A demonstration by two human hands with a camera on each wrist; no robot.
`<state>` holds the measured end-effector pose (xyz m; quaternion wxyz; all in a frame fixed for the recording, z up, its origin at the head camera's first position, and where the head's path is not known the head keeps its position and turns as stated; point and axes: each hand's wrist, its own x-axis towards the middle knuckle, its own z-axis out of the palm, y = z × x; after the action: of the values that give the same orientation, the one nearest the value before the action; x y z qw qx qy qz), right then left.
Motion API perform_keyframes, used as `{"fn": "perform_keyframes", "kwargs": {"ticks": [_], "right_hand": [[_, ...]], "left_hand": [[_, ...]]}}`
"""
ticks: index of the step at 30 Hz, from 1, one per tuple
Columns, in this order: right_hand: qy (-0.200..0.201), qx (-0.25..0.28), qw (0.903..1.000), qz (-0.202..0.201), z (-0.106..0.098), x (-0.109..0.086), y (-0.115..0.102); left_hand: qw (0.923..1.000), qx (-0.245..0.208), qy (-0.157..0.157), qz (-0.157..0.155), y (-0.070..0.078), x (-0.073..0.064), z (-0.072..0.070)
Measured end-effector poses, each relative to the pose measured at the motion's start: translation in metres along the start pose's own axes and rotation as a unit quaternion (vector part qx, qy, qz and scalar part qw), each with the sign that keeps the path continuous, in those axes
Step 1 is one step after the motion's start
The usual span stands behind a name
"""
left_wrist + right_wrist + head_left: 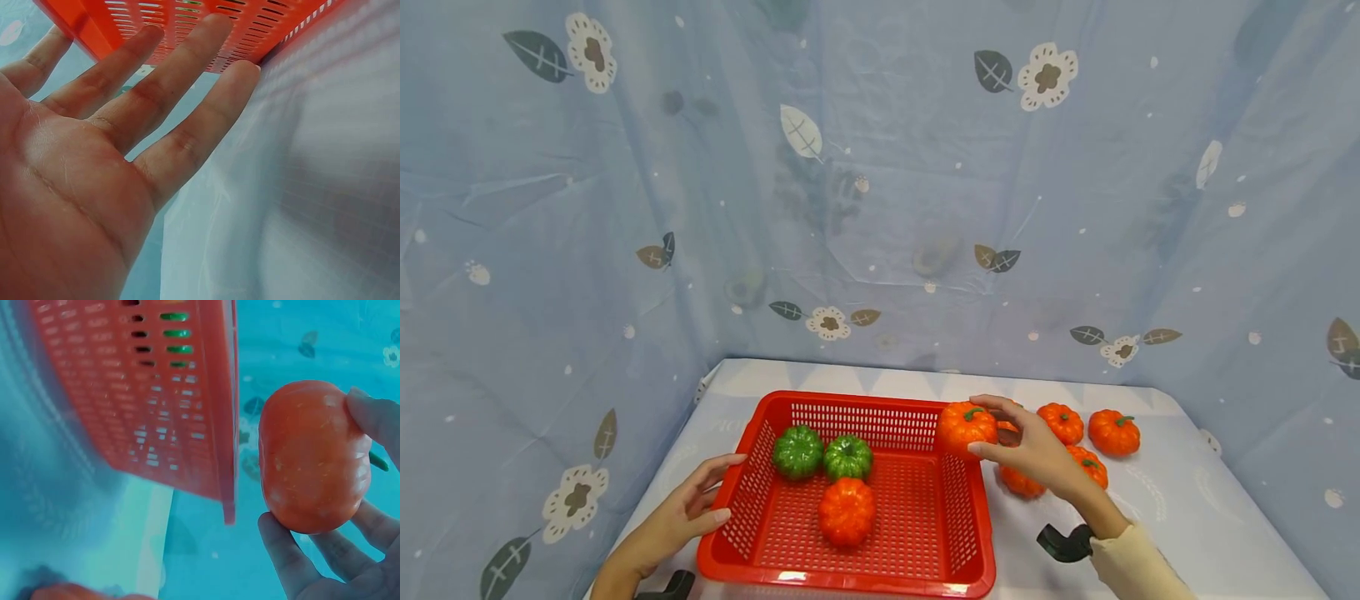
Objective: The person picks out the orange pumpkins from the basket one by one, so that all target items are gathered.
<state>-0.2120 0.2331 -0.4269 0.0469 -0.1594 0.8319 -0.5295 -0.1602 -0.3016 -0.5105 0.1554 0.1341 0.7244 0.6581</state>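
Observation:
A red perforated plastic basket (880,582) stands on the table, holding two small green pumpkins (797,452) side by side and one orange pumpkin (847,512) nearer its front. Over the basket's right rim, my right hand (1037,450) grips another orange pumpkin (964,431) between thumb and fingers. Its green stem (379,461) points toward the palm in the right wrist view. My left hand (681,510) is at the basket's left side, fingers extended and spread, with fingertips (240,75) right at the outer wall (181,31).
Right of the basket, several more orange pumpkins lie on the pale table cloth, including one at the far right (1114,433) and one behind (1060,423); my right hand partly hides some. A blue patterned curtain (880,208) encloses the table's back and sides.

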Motion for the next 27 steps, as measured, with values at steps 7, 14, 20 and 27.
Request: {"fn": "perform_keyframes", "kwargs": {"ticks": [7,14,20,27], "right_hand": [[0.025,0.002,0.9996,0.017,-0.013,-0.01,0.012],[0.062,-0.038,0.9972,0.02,-0.029,-0.023,0.03],[0.102,-0.085,0.9903,0.041,-0.046,-0.039,0.041],[0.127,-0.087,0.9854,0.072,-0.067,-0.057,0.053]], "left_hand": [[1.0,0.004,0.001,0.006,0.0,0.0,-0.001],[0.9999,0.013,0.007,0.005,0.0,0.001,0.002],[0.9999,0.014,0.004,0.006,0.002,0.001,0.003],[0.9999,0.014,0.0,0.003,0.004,0.0,0.001]]}}
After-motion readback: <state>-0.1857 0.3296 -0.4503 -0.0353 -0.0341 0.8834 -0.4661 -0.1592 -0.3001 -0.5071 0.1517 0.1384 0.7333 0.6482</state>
